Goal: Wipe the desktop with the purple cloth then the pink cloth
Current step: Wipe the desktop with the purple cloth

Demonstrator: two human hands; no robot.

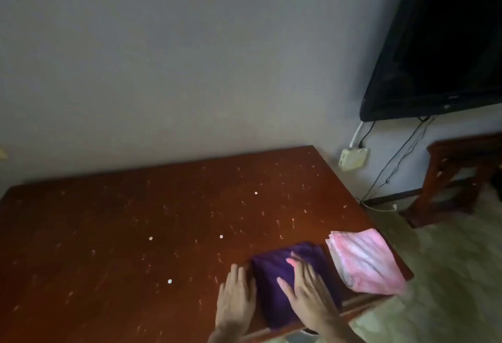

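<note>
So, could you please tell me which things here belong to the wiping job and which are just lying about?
For the job:
folded purple cloth
folded pink cloth
speckled reddish-brown wooden desktop

Lying about:
black wall-mounted television
cream wall socket
dark wooden side stand

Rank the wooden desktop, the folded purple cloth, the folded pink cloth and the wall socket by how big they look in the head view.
1. Scuffed reddish-brown wooden desktop
2-3. Folded purple cloth and folded pink cloth: alike; hands hide part of the purple one, so unranked.
4. Cream wall socket; farther away, so its size is unsure.
</note>
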